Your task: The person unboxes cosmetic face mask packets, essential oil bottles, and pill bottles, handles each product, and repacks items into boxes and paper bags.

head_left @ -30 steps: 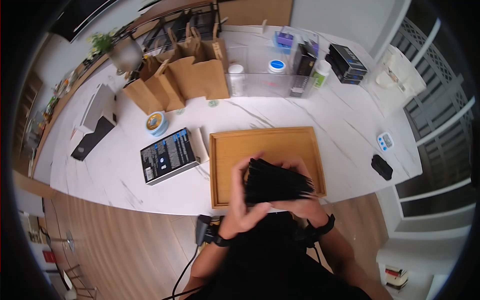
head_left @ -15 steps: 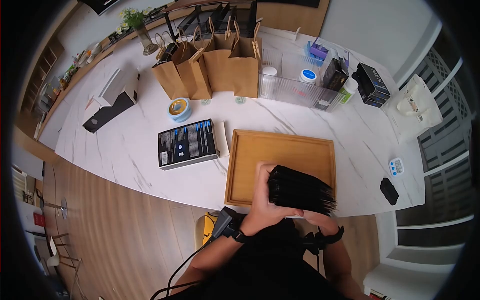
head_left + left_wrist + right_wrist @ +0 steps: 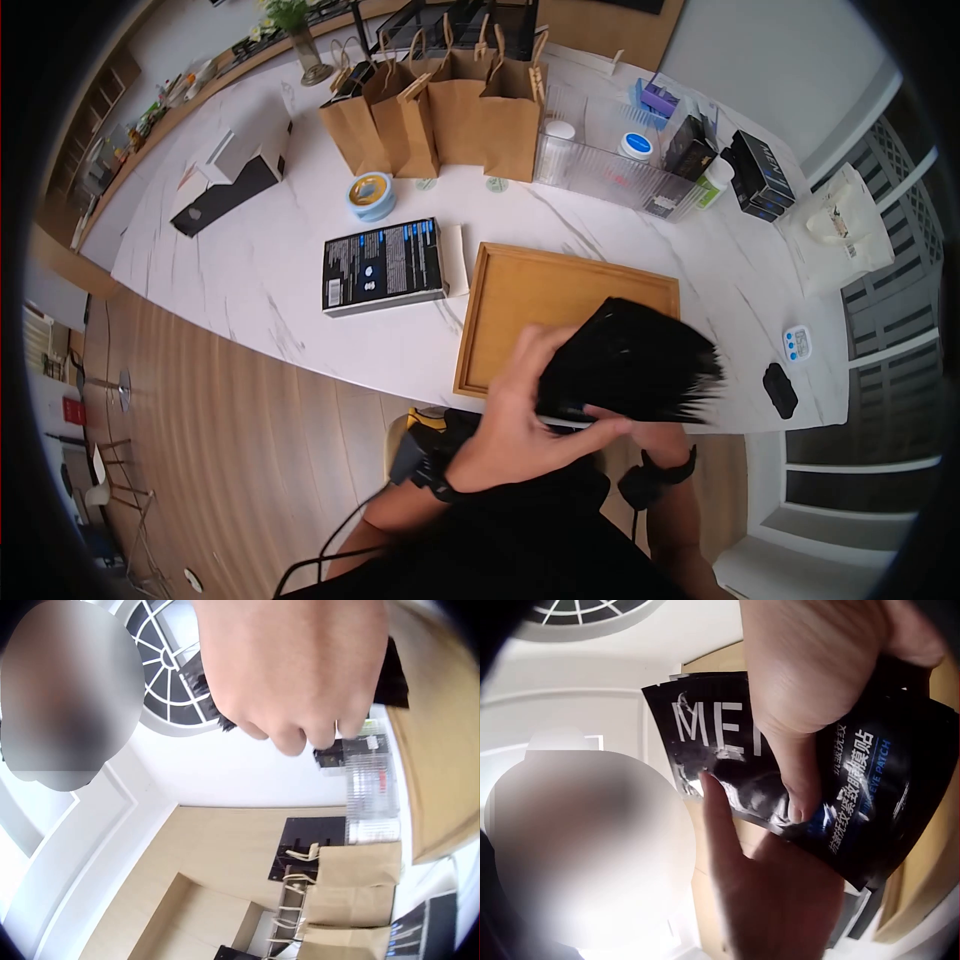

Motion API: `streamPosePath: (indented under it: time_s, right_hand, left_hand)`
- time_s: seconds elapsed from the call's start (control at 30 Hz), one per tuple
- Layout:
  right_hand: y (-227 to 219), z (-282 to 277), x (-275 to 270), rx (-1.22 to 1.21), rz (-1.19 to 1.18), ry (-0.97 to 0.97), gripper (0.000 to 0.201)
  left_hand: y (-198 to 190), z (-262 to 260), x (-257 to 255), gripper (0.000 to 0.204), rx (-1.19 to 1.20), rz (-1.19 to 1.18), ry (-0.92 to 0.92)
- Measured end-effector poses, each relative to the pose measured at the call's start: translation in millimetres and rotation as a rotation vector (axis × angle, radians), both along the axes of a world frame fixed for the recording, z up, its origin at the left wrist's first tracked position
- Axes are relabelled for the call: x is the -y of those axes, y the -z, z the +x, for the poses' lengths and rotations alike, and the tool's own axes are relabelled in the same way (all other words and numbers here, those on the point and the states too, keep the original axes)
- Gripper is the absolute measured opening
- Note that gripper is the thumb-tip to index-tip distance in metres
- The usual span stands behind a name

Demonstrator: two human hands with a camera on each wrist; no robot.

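Both hands hold a thick stack of black eye patch packets over the near right part of a wooden tray. My left hand grips the stack's left side, its thumb stretched along the lower edge. My right hand holds it from below and the right, mostly hidden by the packets. In the right wrist view, the right thumb presses the printed face of the front packet, lettered "EYE PATCH", and the left thumb lies against its other end. The left wrist view shows the back of the left hand, fingers curled.
Left of the tray lies an opened black box, with a blue round tub behind it. Paper bags and a clear organizer stand at the back. A timer and a small black item lie to the right.
The packet stack has moved right over the tray and tilted, showing more of its broad face. The left hand has shifted along its side, and the head view has swung right.
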State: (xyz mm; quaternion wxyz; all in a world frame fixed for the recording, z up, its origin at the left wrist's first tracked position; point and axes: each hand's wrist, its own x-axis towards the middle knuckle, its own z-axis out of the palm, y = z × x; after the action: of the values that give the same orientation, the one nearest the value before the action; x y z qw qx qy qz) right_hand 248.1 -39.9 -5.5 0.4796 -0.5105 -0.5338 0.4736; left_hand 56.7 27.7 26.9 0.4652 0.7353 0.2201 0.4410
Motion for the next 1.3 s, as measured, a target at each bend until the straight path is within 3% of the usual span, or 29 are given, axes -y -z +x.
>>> streamPosePath:
  time_s: [0.07, 0.13, 0.2, 0.27, 0.3, 0.4, 0.43, 0.53, 0.57, 0.6, 0.67, 0.73, 0.93, 1.1, 1.23, 1.3]
  right_hand:
    - [-24, 8, 19, -0.025, -0.006, -0.057, 0.056]
    - [-44, -1, 10, -0.036, -0.009, -0.099, 0.055]
    - [-61, -6, 4, -0.293, -0.221, -0.073, 0.053]
    - [-71, -17, -12, -0.232, -0.218, -0.057, 0.053]
    - [-74, -22, -19, -0.176, -0.211, -0.03, 0.052]
    - [-69, -29, -29, -0.115, -0.161, -0.138, 0.05]
    - [-72, -33, -32, -0.054, -0.137, -0.15, 0.05]
    - [-73, -41, -38, 0.126, -0.015, -0.121, 0.056]
    - [-67, -41, -43, 0.146, 0.01, -0.107, 0.071]
    - [-61, -45, -45, 0.149, 0.002, -0.123, 0.071]
    - [-49, -53, -47, 0.07, 0.149, 0.055, 0.082]
    - [-42, -56, -50, 0.072, 0.162, 0.042, 0.085]
    - [-35, -70, -44, -0.192, 0.154, 0.211, 0.067]
    - [-23, -67, -37, -0.177, 0.102, 0.34, 0.033]
    - [-2, -63, -29, -0.256, 0.085, 0.373, 0.032]
    - [-4, -67, -28, -0.318, 0.104, 0.411, 0.036]
  left_hand:
    - [-10, -16, -14, 0.091, -0.022, 0.005, 0.072]
    - [-10, -25, -25, 0.091, 0.198, -0.286, 0.353]
    - [-6, -29, -20, 0.088, 0.276, -0.373, 0.373]
    - [-10, -36, -1, 0.084, 0.336, -0.928, 0.528]
    - [-8, -39, 3, 0.084, 0.342, -0.933, 0.52]
    - [8, -42, 13, 0.064, 0.361, -1.308, 0.407]
    - [16, -39, 18, 0.059, 0.519, -1.258, 0.442]
    - [25, -46, 22, 0.057, 0.648, -1.257, 0.453]
    - [25, -47, 23, 0.057, 0.704, -1.299, 0.445]
    - [26, -46, 23, 0.057, 0.718, -1.3, 0.432]
    - [29, -44, 24, 0.056, 0.779, -1.29, 0.342]
    - [31, -47, 24, 0.054, 0.81, -1.311, 0.336]
    - [37, -46, 27, 0.048, 0.766, -1.238, 0.234]
    - [40, -37, 29, 0.049, 0.907, -1.285, 0.323]
    - [44, -31, 35, 0.049, 1.027, -1.331, 0.291]
    - [47, -34, 34, 0.05, 0.957, -1.195, 0.311]
